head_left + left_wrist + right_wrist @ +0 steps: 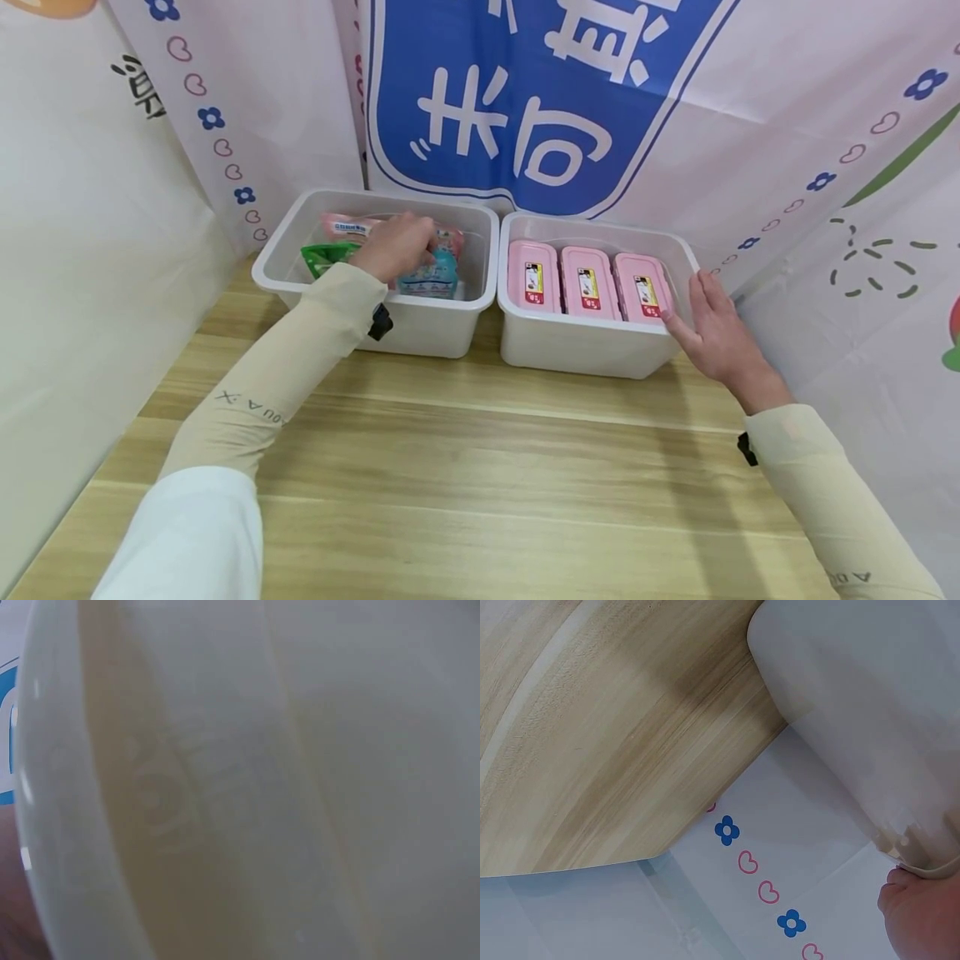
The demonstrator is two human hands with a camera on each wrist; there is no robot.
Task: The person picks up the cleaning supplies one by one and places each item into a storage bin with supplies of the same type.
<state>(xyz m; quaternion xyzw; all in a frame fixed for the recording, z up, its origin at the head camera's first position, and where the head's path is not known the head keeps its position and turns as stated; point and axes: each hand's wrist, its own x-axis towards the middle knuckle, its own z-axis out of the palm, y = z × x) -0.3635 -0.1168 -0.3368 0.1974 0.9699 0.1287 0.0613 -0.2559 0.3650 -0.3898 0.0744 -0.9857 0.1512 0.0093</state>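
In the head view my left hand [400,247] reaches down into the left white plastic bin [375,321]. Its fingers curl at the top of a blue pouch [438,279], pinching it; the fingertips are partly hidden. Beside that hand lie a green packet [324,257] and a pink packet [347,225]. My right hand [712,329] rests against the front right corner of the right white bin [585,354], fingers straight along the side rim, thumb at the front rim. Three pink lidded boxes [590,282] stand side by side inside that bin.
Both bins sit close together at the back of a wooden table [480,467]. A printed cloth [300,92] hangs behind them, with pale side walls to left and right. The left wrist view is filled by a blurred bin wall [247,787].
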